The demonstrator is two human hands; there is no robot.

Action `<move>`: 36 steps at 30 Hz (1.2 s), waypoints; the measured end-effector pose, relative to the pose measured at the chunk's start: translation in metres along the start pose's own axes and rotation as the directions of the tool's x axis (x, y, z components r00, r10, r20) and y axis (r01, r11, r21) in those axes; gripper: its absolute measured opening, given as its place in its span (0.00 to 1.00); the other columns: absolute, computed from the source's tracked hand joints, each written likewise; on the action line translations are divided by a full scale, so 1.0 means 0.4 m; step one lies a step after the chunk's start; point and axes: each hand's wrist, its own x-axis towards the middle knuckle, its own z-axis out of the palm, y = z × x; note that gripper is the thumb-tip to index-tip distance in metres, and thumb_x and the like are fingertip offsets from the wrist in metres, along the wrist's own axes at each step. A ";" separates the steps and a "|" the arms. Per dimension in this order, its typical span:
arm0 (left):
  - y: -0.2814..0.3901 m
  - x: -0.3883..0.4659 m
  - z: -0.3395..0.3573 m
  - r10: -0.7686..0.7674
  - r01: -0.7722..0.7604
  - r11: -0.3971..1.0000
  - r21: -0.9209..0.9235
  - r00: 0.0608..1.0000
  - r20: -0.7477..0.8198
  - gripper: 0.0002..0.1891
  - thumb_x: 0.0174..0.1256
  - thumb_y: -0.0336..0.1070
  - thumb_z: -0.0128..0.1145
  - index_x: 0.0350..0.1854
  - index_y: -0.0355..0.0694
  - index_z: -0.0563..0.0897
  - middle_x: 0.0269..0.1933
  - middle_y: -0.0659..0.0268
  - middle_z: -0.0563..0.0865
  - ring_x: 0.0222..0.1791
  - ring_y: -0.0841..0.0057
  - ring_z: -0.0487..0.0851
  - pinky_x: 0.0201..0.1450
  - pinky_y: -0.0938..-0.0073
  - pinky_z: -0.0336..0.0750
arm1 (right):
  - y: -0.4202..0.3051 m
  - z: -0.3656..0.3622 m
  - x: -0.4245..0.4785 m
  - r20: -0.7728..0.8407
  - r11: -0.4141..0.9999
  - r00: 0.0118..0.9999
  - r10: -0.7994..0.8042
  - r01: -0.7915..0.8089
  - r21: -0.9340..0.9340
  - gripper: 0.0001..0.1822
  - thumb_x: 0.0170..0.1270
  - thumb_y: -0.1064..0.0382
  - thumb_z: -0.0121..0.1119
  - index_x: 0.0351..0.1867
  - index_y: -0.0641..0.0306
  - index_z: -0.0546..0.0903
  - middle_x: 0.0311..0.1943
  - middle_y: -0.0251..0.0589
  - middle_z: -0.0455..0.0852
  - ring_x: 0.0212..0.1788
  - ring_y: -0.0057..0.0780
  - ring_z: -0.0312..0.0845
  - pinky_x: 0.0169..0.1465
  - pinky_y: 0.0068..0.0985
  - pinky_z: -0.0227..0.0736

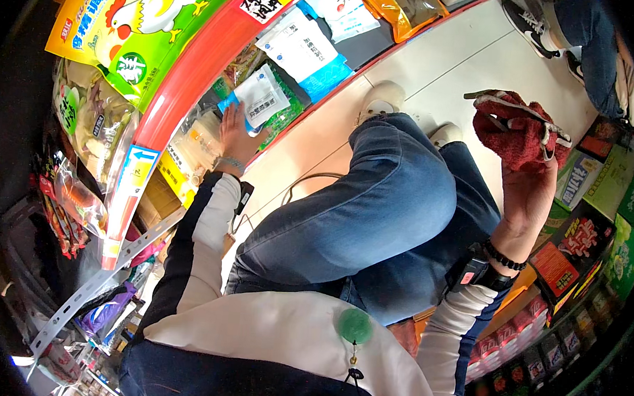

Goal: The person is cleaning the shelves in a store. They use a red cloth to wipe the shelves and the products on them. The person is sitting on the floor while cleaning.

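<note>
My left hand (239,133) reaches onto the low shelf at the upper left, its fingers spread beside a small white and blue packet (260,97). Under that packet lies a green bag (287,112), and clear and yellow packages (195,141) sit on the near side of the hand. My right hand (530,184) is raised at the right, away from the shelf, and holds a crumpled dark red cloth (517,128) with pale edging. Larger white and blue packets (307,53) lie farther along the same shelf.
A red shelf edge (186,65) with price tags curves above the left hand, with a yellow-green seasoning bag (142,24) over it. Stacked boxes (573,241) stand at the right. Another person's legs (592,57) show at the top right. A cable (310,178) lies on the tiled floor.
</note>
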 end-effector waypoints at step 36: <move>-0.205 0.085 0.055 -0.211 0.284 0.881 -0.378 0.951 0.224 0.36 0.51 0.57 0.58 0.53 0.30 0.70 0.47 0.47 0.78 0.50 0.58 0.75 0.52 0.64 0.68 | 0.001 0.016 0.001 0.041 0.999 0.998 0.051 -0.050 -0.013 0.23 0.61 0.59 0.47 0.57 0.66 0.66 0.51 0.44 0.75 0.54 0.35 0.71 0.59 0.34 0.66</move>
